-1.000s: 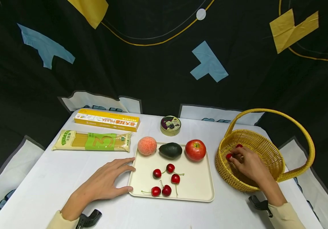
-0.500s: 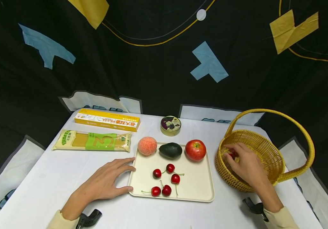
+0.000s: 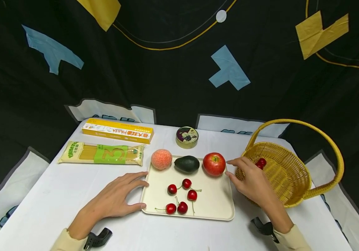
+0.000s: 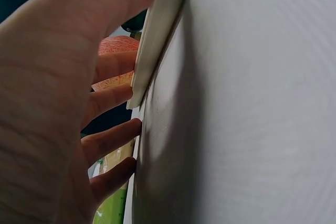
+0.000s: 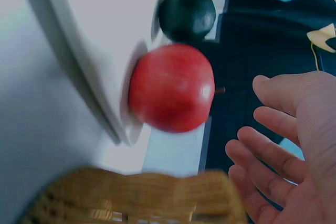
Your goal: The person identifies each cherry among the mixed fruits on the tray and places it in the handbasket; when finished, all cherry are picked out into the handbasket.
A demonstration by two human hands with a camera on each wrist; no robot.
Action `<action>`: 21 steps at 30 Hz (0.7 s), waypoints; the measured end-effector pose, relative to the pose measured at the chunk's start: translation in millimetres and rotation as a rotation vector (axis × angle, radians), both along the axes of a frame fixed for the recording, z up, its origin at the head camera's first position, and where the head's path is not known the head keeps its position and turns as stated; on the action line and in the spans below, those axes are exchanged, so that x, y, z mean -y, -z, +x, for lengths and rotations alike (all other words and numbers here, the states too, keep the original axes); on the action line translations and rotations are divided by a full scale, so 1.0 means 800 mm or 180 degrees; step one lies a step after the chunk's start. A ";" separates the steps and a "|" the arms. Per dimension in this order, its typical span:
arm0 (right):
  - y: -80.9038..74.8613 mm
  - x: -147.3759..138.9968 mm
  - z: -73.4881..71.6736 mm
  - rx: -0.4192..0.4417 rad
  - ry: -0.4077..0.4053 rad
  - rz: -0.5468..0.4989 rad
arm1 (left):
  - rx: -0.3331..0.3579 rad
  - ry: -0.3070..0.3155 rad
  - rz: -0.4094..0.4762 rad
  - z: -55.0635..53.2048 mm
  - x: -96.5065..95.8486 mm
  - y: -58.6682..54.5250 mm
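My left hand (image 3: 116, 197) rests at the left edge of a cream tray (image 3: 215, 200), fingers spread and touching its rim. In the left wrist view the thumb and fingertips meet the tray's wall (image 4: 157, 40). My right hand (image 3: 254, 179) hovers over the near-left rim of a yellow wicker basket (image 3: 295, 160), holding nothing, with its fingertips close to a red apple (image 3: 214, 164). In the right wrist view that hand (image 5: 283, 150) has its fingers loosely extended beside the apple (image 5: 173, 87). Red cherries (image 3: 261, 162) lie in the basket. Several stemmed cherries (image 3: 182, 208) lie on the tray.
A dark green avocado (image 3: 187, 164) and a peach (image 3: 161, 159) sit along the tray's back edge. Behind them stands a round tin (image 3: 186, 137). A bag of pasta (image 3: 101, 153) and a yellow pasta box (image 3: 118, 131) lie at the back left. The basket's tall handle (image 3: 320, 130) arches upward.
My right hand has moved left out of the basket's interior toward the tray and apple, leaving the red cherries inside the basket. The left hand stays at the tray's edge.
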State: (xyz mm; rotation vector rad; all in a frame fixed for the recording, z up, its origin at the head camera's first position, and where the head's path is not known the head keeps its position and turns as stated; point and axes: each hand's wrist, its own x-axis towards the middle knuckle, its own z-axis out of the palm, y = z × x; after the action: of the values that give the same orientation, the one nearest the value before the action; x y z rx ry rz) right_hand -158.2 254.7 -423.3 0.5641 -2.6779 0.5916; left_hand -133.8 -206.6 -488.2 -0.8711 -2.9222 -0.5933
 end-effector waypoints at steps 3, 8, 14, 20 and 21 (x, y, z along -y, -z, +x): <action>0.004 0.011 -0.001 -0.0006 -0.0117 0.0013 | 0.0029 0.0005 0.0002 0.000 -0.001 -0.001; 0.011 0.029 0.006 0.0092 -0.0279 -0.0060 | 0.0053 0.0023 0.0025 -0.001 -0.001 -0.001; 0.024 0.048 0.011 0.0128 -0.0544 -0.0164 | 0.0012 0.0031 0.0021 0.000 -0.001 -0.001; 0.036 0.066 0.020 0.0222 -0.0879 -0.0200 | -0.0009 0.0033 0.0051 0.001 0.000 -0.001; 0.038 0.069 0.021 0.0294 -0.0933 -0.0197 | -0.0004 0.0033 0.0052 0.001 0.000 -0.001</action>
State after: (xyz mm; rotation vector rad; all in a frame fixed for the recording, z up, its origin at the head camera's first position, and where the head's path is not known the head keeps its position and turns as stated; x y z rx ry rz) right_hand -141.1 199.7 -453.7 0.9427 -2.6700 0.7939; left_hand -132.8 -207.0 -487.2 -0.8851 -2.9093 -0.6162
